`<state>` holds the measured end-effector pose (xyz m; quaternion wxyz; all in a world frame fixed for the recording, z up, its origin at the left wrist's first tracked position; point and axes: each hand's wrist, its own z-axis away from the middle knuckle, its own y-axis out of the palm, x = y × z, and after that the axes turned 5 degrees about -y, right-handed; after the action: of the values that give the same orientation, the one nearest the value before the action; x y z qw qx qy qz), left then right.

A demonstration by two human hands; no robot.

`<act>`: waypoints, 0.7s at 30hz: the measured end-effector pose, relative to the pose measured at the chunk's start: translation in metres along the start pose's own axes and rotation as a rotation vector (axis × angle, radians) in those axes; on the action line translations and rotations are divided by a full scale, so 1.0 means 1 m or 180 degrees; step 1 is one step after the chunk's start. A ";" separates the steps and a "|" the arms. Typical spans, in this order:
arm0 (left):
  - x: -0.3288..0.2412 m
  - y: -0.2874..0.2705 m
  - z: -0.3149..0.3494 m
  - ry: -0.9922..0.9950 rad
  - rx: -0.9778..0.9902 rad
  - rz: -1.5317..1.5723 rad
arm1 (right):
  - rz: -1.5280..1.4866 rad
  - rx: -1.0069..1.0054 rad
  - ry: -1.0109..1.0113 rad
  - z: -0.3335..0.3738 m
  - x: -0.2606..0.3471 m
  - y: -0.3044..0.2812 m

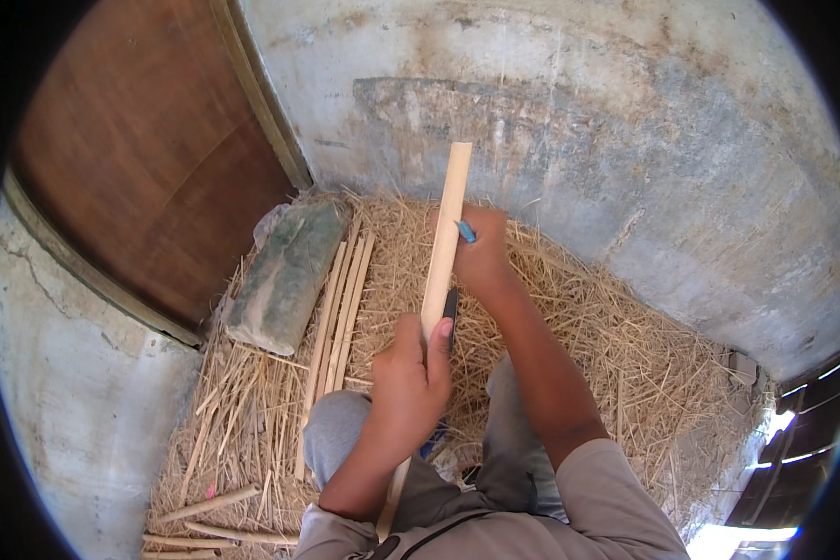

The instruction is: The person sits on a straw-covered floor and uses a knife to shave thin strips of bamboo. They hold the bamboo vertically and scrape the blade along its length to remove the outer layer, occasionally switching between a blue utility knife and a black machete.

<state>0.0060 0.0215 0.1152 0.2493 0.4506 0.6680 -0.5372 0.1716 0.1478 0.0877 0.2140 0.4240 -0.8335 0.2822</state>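
Observation:
My left hand (409, 378) is closed around a long, flat, pale strip of bamboo or wood (451, 201). The strip slants up and away from me, and its lower end shows again by my lap. Beyond it, on the right side of the strip, my right hand (483, 250) is closed in a fist on a thin tool with a blue end (467, 231). The rest of that tool is hidden by the hand. A dark, blade-like piece (452, 306) shows beside my left thumb; whether it belongs to the same tool I cannot tell.
Straw (579, 345) covers the ground. To the left, several cut strips (339, 308) lie next to a greenish stone block (289, 275). Short round sticks (210, 504) lie at the lower left. A stained wall (625, 140) and a brown door panel (149, 140) stand ahead.

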 end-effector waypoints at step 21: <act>-0.019 0.016 0.037 0.0135 0.0560 -0.0162 | 0.0482 -0.1572 0.1161 -0.050 -0.094 -0.022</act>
<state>0.0228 -0.0196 0.1118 0.1808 0.4650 0.6346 -0.5902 0.2473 0.2242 0.0755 0.4349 0.2384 -0.8539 0.1578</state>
